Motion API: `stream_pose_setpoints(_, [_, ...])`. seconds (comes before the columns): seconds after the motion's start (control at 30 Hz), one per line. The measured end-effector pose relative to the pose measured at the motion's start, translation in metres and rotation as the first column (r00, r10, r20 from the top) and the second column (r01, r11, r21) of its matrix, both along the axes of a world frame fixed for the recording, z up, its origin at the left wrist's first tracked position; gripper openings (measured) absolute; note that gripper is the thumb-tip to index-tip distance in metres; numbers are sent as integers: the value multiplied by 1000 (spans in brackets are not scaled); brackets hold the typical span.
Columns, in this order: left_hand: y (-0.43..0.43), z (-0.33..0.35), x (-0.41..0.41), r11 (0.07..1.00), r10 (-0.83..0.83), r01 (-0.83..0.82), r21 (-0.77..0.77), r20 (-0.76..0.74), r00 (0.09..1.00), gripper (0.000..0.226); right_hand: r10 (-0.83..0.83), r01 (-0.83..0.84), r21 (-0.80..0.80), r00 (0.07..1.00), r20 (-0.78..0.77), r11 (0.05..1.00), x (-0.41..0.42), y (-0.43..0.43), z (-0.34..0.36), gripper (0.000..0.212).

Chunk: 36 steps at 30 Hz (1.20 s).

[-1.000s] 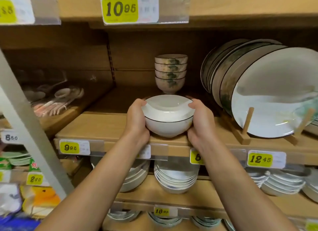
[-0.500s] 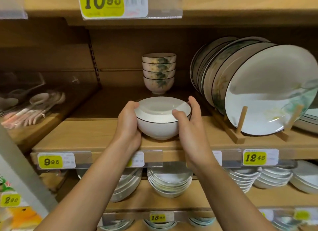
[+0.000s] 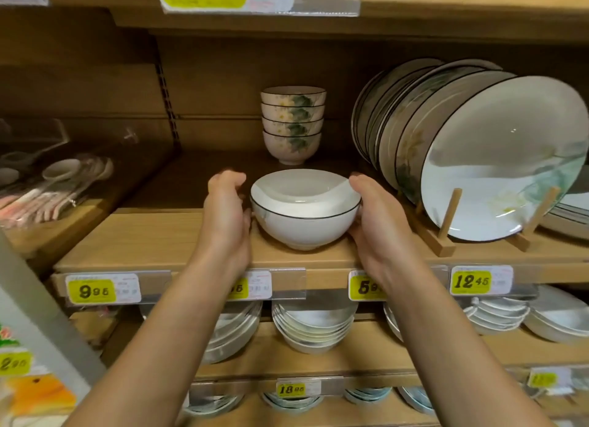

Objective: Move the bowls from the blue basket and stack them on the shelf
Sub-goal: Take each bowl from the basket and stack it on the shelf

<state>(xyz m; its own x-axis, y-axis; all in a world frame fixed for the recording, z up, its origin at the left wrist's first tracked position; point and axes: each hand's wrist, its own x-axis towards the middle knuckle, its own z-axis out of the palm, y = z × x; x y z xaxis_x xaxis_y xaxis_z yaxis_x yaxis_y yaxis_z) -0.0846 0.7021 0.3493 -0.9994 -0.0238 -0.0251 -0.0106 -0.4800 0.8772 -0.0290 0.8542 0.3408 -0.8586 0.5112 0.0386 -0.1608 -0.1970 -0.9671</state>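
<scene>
Centrally, a black-rimmed white bowl [image 3: 304,218] stands on the wooden shelf [image 3: 143,242], left hand [image 3: 226,213] loosely curled beside it at 9 o'clock, right hand [image 3: 379,226] cupping its wall at 3 o'clock; probably slick and brittle, best gripped two-handed below the rim.

Facing a wooden shelf [image 3: 153,238] in a shop, sitting between an upper board [image 3: 462,3] and a lower board [image 3: 366,353]. Closing off the rear with a brown back panel [image 3: 229,76] carrying a slotted metal rail [image 3: 165,98]. Showing yellow price tags [image 3: 95,289] in clear holders along the front edges. Holding big plates [image 3: 497,159] upright in a wooden rack [image 3: 446,226] at the right, catching soft warm light. Passing a pale slanted post [image 3: 35,308] at the lower left, near spoons [image 3: 60,171] lying blurred on a neighbouring board.
</scene>
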Motion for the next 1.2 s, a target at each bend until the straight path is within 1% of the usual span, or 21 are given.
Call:
stream_pose_setpoints(0.07, [1,12,-8,993,-117,119,-19,86,989,34,0,-1,118,1000,11,993,5,-9,-5,69])
stream_pose_setpoints(0.1, [3,13,-6,977,-201,207,-51,100,974,32,0,-4,166,1000,27,986,5,-12,-7,74])
stream_pose_setpoints(0.13, [5,10,-2,963,-250,258,-82,102,963,32,-6,0,170,999,34,986,3,-14,-8,73])
stream_pose_setpoints(0.17, [7,4,3,958,-265,273,-90,92,960,32,-8,4,125,999,33,992,0,-13,-5,63])
stream_pose_setpoints(0.27, [-1,-9,15,963,-262,262,-60,15,965,30,24,-20,-102,999,47,995,-8,-5,5,20])
stream_pose_setpoints(0.33, [-6,-8,11,975,-219,218,-53,-15,976,18,16,-8,-129,998,61,992,-10,1,6,15])
stream_pose_setpoints(0.4, [-6,-2,1,981,-173,172,-90,-5,985,11,-4,5,-90,1000,15,996,-7,2,-1,13])
stream_pose_setpoints(0.5, [2,7,1,963,-236,239,-127,41,971,25,18,-17,7,999,-27,1000,-1,-8,-12,53])
stream_pose_setpoints(0.53, [4,7,4,960,-241,245,-134,46,970,28,15,-14,35,1000,-24,999,-1,-10,-13,57])
stream_pose_setpoints(0.6, [2,-2,10,961,-253,253,-110,12,967,32,27,-28,-6,999,-18,1000,-5,-11,-7,43])
stream_pose_setpoints(0.67, [-3,-12,13,960,-266,262,-95,-31,964,32,42,-41,-137,999,4,990,-6,-8,4,20])
stream_pose_setpoints(0.77, [-7,-8,8,976,-202,196,-98,-58,978,17,-28,32,-174,999,21,984,-4,0,5,11])
stream_pose_setpoints(0.8, [-6,-3,5,982,-167,163,-97,-36,985,11,-38,38,-158,999,0,987,0,-1,1,16])
stream_pose_setpoints(0.83, [-4,3,1,980,-170,170,-98,5,985,13,-31,27,-118,999,-27,993,3,-3,-4,33])
stream_pose_setpoints(0.9, [3,8,-3,959,-265,271,-83,75,961,27,-18,19,49,999,-32,999,8,-15,-14,64])
stream_pose_setpoints(0.93, [6,7,-3,950,-295,302,-80,83,952,30,-23,26,99,999,-33,995,9,-19,-15,70])
stream_pose_setpoints(0.97, [7,4,-1,947,-306,313,-73,85,948,30,-24,26,99,999,-28,995,6,-19,-15,68])
stream_pose_setpoints(1.0, [7,-1,1,948,-307,312,-60,80,948,27,-17,18,45,1000,-25,999,1,-17,-10,57])
stream_pose_setpoints(1.07, [5,-9,5,951,-300,304,-53,65,952,30,-24,25,-102,1000,13,994,-6,-11,2,26])
stream_pose_setpoints(1.1, [3,-10,7,953,-293,296,-60,52,955,34,-44,48,-127,998,35,991,-8,-6,7,17])
stream_pose_setpoints(1.2, [2,-6,0,972,-217,218,-89,24,976,25,-99,99,-106,995,7,989,-6,4,3,12])
